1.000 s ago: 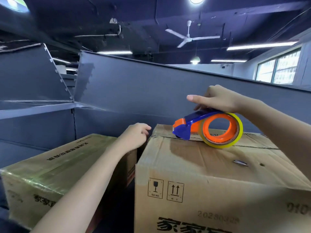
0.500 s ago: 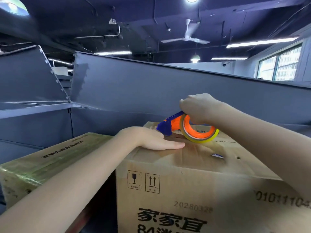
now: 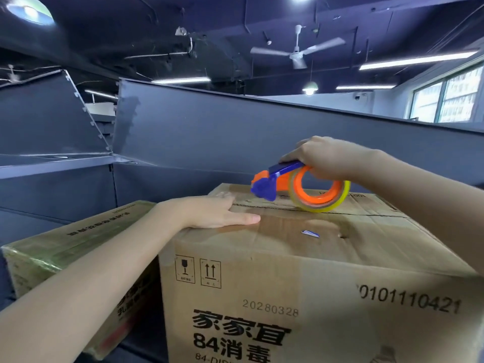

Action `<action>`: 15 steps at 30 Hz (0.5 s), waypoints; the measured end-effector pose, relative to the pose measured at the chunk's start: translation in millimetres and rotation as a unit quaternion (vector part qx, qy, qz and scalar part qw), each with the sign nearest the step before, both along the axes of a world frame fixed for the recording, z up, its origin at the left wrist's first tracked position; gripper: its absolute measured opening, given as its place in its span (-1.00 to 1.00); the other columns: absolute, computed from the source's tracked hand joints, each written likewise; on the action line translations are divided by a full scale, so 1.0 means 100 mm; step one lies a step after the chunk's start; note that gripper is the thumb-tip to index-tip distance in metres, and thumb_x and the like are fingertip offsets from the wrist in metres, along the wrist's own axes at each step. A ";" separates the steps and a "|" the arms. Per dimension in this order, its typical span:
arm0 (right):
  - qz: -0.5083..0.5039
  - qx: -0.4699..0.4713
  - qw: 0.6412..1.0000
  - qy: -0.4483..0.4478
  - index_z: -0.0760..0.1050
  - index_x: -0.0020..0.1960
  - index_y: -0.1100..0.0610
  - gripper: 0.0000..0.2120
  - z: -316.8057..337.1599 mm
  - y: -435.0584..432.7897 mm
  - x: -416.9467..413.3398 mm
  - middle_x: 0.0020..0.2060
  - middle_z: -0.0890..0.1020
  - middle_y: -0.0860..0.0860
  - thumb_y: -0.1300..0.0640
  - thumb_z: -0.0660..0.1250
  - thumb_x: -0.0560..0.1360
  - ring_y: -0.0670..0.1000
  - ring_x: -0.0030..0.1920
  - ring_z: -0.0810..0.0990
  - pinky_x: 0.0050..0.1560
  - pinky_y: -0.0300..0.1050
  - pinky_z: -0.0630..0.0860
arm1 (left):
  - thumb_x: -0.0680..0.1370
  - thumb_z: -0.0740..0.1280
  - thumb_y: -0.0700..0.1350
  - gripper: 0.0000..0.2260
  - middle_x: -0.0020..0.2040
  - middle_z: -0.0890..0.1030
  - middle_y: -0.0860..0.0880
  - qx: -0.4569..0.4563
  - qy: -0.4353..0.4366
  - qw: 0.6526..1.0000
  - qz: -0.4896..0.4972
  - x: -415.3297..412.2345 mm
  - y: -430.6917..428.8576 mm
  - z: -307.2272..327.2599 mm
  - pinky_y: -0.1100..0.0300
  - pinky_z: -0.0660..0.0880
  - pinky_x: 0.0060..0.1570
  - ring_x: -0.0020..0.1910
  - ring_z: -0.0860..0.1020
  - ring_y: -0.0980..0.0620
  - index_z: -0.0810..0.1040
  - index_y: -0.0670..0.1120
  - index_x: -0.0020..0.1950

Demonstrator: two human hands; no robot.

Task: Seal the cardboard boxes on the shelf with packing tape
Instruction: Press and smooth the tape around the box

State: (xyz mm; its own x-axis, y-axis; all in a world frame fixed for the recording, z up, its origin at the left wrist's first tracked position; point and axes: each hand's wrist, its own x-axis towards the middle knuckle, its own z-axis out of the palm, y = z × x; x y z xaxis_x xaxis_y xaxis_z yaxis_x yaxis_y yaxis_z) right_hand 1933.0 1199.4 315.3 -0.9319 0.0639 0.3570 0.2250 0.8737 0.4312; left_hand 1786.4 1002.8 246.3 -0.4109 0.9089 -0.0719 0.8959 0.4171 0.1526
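A large printed cardboard box (image 3: 301, 284) fills the lower right, its top flaps meeting along a seam. My right hand (image 3: 324, 158) grips a blue and orange tape dispenser (image 3: 296, 187) loaded with a clear tape roll; it rests on the seam near the box's far side. My left hand (image 3: 217, 212) lies flat, fingers together, on the box's top near its left front corner. A second cardboard box (image 3: 65, 247), wrapped in glossy tape, sits to the left, partly behind my left forearm.
Grey metal shelf panels (image 3: 209, 142) stand behind both boxes, with a shelf ledge (image 3: 52, 166) at the left. A small blue and white scrap (image 3: 310, 233) lies on the big box's top. A ceiling fan and lights hang overhead.
My left hand came off the left box and settled flat on the big box's top. My right hand closed round the dispenser and set it on the seam.
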 end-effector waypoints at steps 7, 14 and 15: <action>-0.054 -0.064 0.996 0.012 0.43 0.31 -0.12 -0.43 0.02 0.46 0.71 0.03 0.57 -0.01 0.37 0.20 0.42 0.04 -0.03 0.47 -0.07 -0.19 0.27 | 0.18 -0.09 0.58 0.01 0.53 -0.22 0.03 -0.044 0.006 0.999 0.010 0.05 0.06 0.03 -0.02 -0.20 0.46 0.48 -0.24 0.10 -0.13 0.09 0.52; -0.041 -0.046 0.998 0.020 0.41 0.32 -0.13 -0.41 -0.03 0.48 0.82 0.06 0.53 -0.04 0.38 0.18 0.43 0.02 0.03 0.45 -0.06 -0.18 0.27 | 0.33 -0.05 0.54 -0.18 0.44 0.25 -0.03 -0.088 0.076 0.992 0.038 0.46 0.41 0.18 0.02 0.15 0.34 0.47 0.12 -0.03 0.38 -0.01 0.32; -0.045 -0.043 0.998 0.020 0.40 0.32 -0.14 -0.40 -0.04 0.47 0.82 0.05 0.53 -0.05 0.39 0.18 0.42 0.01 0.03 0.44 -0.07 -0.18 0.27 | 0.34 -0.05 0.54 -0.17 0.48 0.19 -0.02 -0.079 0.069 0.994 0.017 0.57 0.49 0.16 0.03 0.12 0.35 0.48 0.09 -0.01 0.34 -0.03 0.35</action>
State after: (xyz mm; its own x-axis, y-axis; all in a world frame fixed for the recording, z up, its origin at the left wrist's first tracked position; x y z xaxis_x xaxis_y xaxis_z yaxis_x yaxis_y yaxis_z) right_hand 2015.5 1246.9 311.5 -0.9065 0.1786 0.3826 0.3193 0.8828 0.3445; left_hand 1843.5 1052.0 262.5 -0.4576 0.8757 -0.1542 0.8885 0.4572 -0.0402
